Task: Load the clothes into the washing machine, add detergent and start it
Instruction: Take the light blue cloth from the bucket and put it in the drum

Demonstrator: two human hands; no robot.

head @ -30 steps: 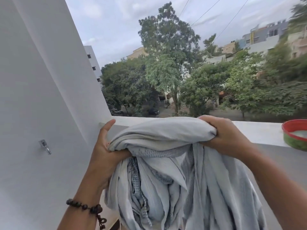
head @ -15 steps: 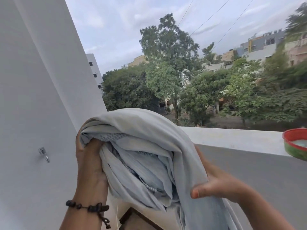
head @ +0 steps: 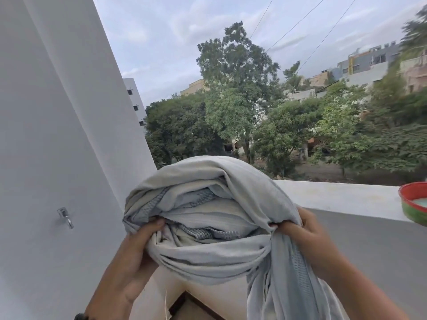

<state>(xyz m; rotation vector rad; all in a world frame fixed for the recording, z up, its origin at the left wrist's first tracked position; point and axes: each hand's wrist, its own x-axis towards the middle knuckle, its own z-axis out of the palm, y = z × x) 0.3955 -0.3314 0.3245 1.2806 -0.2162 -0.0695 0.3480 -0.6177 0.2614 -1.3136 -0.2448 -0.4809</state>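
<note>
Home balcony: white wall (head: 57, 135), parapet ledge (head: 335, 195), trees (head: 231, 112) and neighbouring houses (head: 369, 63) beyond.

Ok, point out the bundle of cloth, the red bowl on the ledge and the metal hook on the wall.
bundle of cloth (head: 215, 188): head view, on its top fold.
red bowl (head: 413, 192): head view, on its rim.
metal hook (head: 65, 217): head view, on its shaft.

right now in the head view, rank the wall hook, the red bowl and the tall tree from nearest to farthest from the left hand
1. Wall hook, on the white wall just left of the left hand.
2. Red bowl, on the ledge at the far right.
3. Tall tree, well beyond the ledge, outside.
</note>
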